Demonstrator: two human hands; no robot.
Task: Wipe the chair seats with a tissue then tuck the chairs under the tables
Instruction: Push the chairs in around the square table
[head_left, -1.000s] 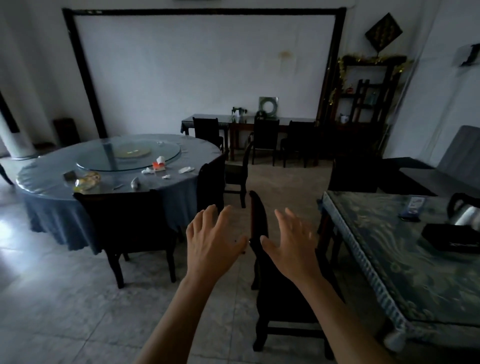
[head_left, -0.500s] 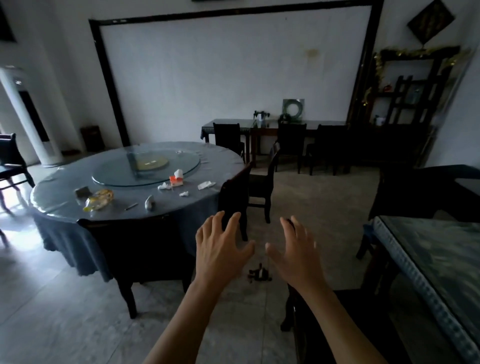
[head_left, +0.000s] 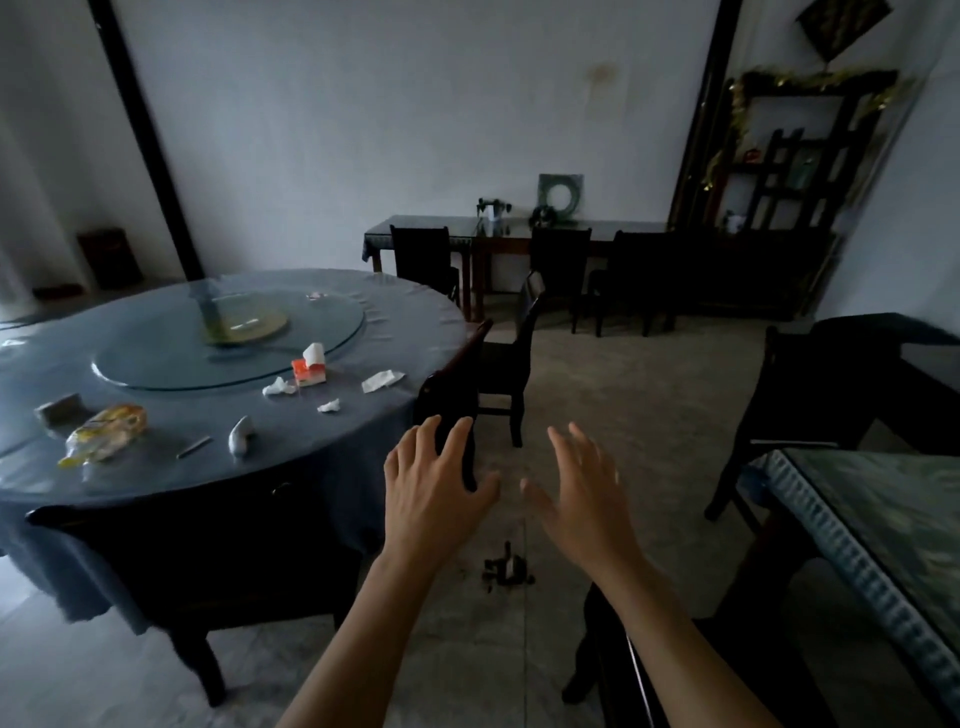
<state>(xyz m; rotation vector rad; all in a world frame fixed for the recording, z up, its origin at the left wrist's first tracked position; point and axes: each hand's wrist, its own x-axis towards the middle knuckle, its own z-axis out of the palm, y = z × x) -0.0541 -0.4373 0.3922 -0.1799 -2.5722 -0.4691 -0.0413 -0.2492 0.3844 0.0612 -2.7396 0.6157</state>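
The left hand (head_left: 434, 486) is held out ahead, palm down, fingers spread and empty; the right hand (head_left: 584, 493) is alongside it, just apart, likewise splayed and holding nothing, both forearms reaching in from the lower edge. At 9 o'clock from the hands is the round bench (head_left: 156, 467) under a blue cloth, with a glass turntable (head_left: 228, 338). On the cloth lie an orange tissue pack (head_left: 310, 368), crumpled tissues (head_left: 382, 380) just beside it, and a yellow wrapper (head_left: 104, 431). One dark chair (head_left: 171, 556) is tucked against its near rim; another chair (head_left: 511, 358) is at 12 o'clock. A third chair (head_left: 602, 660) shows at 5 o'clock, by the patterned bench (head_left: 883, 530). Small dark debris (head_left: 506, 569) lies on the tiled floor (head_left: 623, 415).
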